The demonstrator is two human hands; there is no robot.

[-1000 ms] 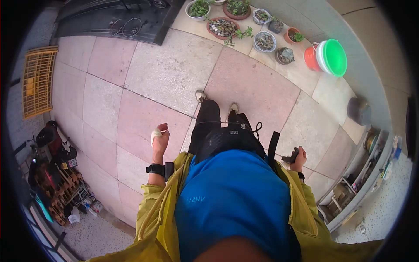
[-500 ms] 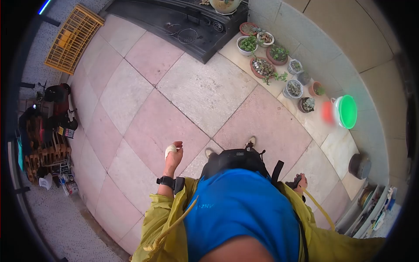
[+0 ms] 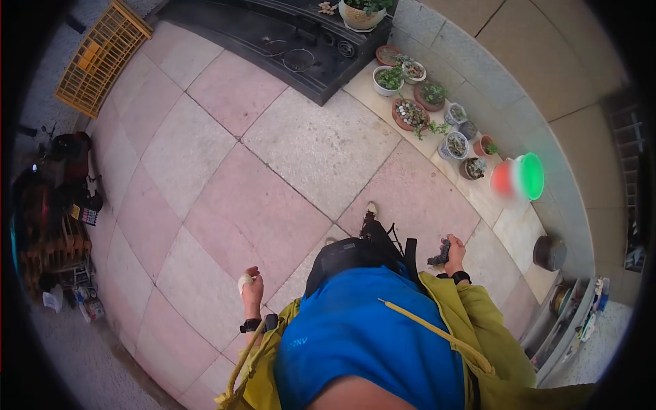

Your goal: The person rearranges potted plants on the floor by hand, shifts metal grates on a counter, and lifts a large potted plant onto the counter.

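My left hand (image 3: 251, 288) hangs above the tiled floor (image 3: 225, 212) on the left of my body. A pale wrap covers the base of its thumb, and its fingers are curled; what they hold, if anything, is hidden. A dark band with a small black box sits at that wrist. On the right, my right hand (image 3: 455, 254) is closed around a dark, crumpled object (image 3: 439, 254) that I cannot make out. That hand is also over the floor, with a black band at its wrist.
Potted plants (image 3: 411, 113) line the wall at the upper right, beside a red and green bucket (image 3: 530, 175). A black platform (image 3: 294, 41) stands ahead. A yellow rack (image 3: 102, 58) is at the upper left, with piled items (image 3: 61, 253) below. Shelves (image 3: 566, 328) stand right.
My right hand has swung forward and slightly left with the dark object. My left hand has moved down and left in view. My feet have changed position in a step.
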